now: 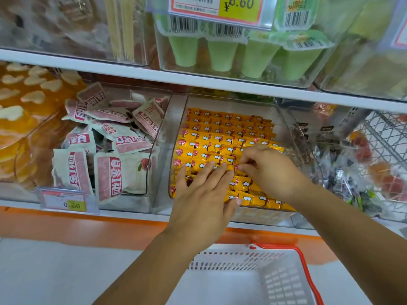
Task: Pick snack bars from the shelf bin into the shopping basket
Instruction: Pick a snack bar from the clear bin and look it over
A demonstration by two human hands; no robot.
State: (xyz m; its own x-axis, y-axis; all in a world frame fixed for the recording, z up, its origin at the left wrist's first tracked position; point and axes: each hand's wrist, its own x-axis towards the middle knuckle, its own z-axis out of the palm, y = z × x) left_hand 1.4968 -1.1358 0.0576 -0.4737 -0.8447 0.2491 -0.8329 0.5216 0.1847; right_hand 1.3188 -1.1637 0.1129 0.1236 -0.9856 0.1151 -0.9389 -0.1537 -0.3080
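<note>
Reaching into a clear shelf bin point(259, 215) on the middle shelf point(198, 80), both hands work over neat rows of snack bars point(220, 128). The bars fill the bin, wrapped in yellow-orange foil with a red round mark at one end and small white popcorn-like shapes. Any lettering on them is too small to read.

The left hand point(202, 194) lies flat on the nearer rows, its grip apart, fingers straight and pressing on the wrappers. The right hand point(271, 170) is just beside it. Its grip is drawn together, with fingertips point(240, 167) curled and seemingly pinching the red end of one of the bars, though the exact hold is hard to see.

Below the shelf edge stands a white shopping basket point(284, 282) with a red-orange handle point(306, 267).

In the next bin to the left, pink-and-white packets point(110, 133) lie jumbled, carrying red labels with white Chinese characters. A price tag point(70, 203) in front of them reads "0.50" on a yellow patch. Above, a second price tag point(240, 5) shows "¥6.60" on yellow. Behind it sit green cups point(220, 51) sealed under barcoded lids. Orange packs with white heart shapes point(22, 95) fill the far left. A wire rack point(385, 139) stands at the right.
</note>
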